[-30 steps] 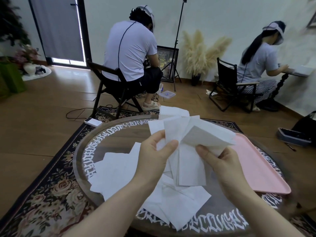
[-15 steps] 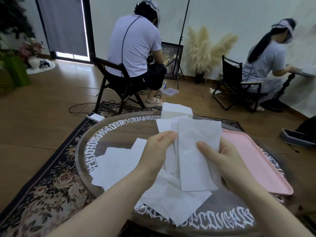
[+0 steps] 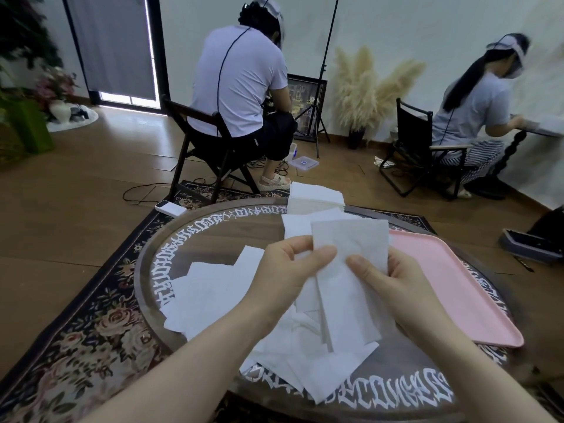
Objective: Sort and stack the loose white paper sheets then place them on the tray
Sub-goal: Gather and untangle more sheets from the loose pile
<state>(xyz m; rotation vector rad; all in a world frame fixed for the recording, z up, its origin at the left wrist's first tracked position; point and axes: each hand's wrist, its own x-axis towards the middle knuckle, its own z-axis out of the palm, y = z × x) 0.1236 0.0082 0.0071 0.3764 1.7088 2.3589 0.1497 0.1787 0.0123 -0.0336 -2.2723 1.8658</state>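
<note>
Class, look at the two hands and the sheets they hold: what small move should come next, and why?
Probably square up the held sheets: the left hand and right hand pinch them, yet one sheet juts out behind, and the pink tray holds none.

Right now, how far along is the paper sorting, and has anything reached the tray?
Done: a neat stack of sheets stands at the table's far edge. In hand: the left hand and right hand pinch a small bundle of sheets above the table. Left: loose sheets lie scattered on the table, and the pink tray holds nothing yet.
</note>
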